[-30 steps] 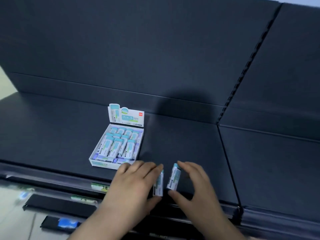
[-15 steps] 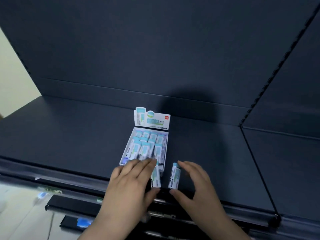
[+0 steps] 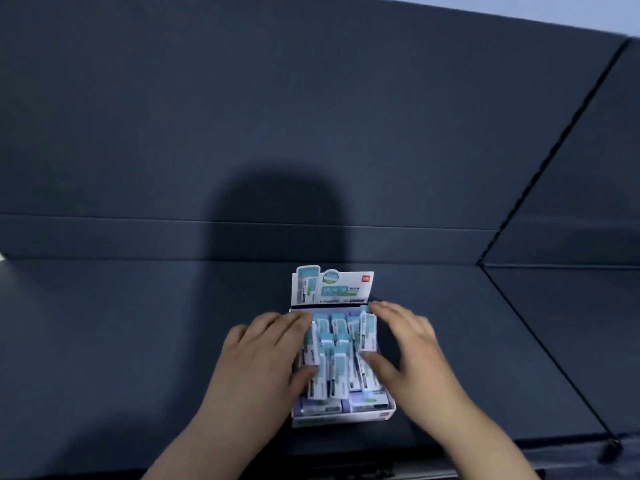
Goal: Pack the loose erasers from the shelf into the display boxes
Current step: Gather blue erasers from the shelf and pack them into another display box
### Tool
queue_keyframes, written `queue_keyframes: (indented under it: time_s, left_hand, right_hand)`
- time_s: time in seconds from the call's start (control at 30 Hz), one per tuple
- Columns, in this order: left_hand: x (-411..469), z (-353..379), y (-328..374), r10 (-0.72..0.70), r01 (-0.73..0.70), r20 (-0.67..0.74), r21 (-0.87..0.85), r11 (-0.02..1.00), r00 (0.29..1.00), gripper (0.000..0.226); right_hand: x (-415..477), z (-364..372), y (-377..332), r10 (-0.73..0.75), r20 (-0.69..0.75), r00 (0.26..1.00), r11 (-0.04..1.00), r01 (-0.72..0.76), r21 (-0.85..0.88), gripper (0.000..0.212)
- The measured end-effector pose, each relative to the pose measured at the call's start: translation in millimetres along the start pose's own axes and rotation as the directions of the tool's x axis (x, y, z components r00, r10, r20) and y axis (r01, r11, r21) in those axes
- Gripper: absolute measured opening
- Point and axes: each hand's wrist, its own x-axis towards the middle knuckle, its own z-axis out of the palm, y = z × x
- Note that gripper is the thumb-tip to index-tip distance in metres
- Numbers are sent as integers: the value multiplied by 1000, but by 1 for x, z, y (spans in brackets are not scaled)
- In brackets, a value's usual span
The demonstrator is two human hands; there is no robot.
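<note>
A white display box (image 3: 343, 418) with an upright printed header card (image 3: 332, 285) stands on the dark shelf, holding several teal-and-white erasers (image 3: 337, 372). My left hand (image 3: 263, 358) is over the box's left side, pinching one eraser (image 3: 311, 348) between thumb and fingers. My right hand (image 3: 412, 355) is over the right side, gripping another eraser (image 3: 367, 332) on edge above the packed ones. Both held erasers are at the box. The picture is blurred.
The dark blue shelf board (image 3: 138, 341) runs left and right of the box, with a back panel (image 3: 311, 133) behind. A perforated upright (image 3: 540, 174) and a seam divide off the neighbouring shelf bay (image 3: 581, 323) on the right. The shelf's front edge (image 3: 519, 441) is near me.
Both hands carried their erasers from the shelf's front edge up over the display box. The camera moved closer, so the box now sits centred between my hands.
</note>
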Motion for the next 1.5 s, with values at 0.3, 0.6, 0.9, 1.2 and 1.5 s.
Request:
queue_keyframes:
  time_s: [0.3,0.6,0.9,1.2,1.5]
  left_hand:
    - [26,4,16,130,-127,27,-105,986,991,59]
    - [20,19,37,168,-157,172,-76,985,971,73]
    - [16,16,43,50,-40,238,-48,998,970,52]
    - [14,-18,-4,-159,152,134,56,987,978,46]
    - [-10,5,-5,-193,229,327,-75,970,925,43]
  right_hand:
    - [33,-12,14,41,205,978,995,-21,-100,53]
    - [51,-18,28,-33,346,938,999,43,-20,49]
    - [45,-13,34,-58,337,940,998,68,-17,47]
    - [20,-20,29,-9,159,987,1000,8,5,46]
    - [-22,21,10,184,-15,983,969,-179,170,42]
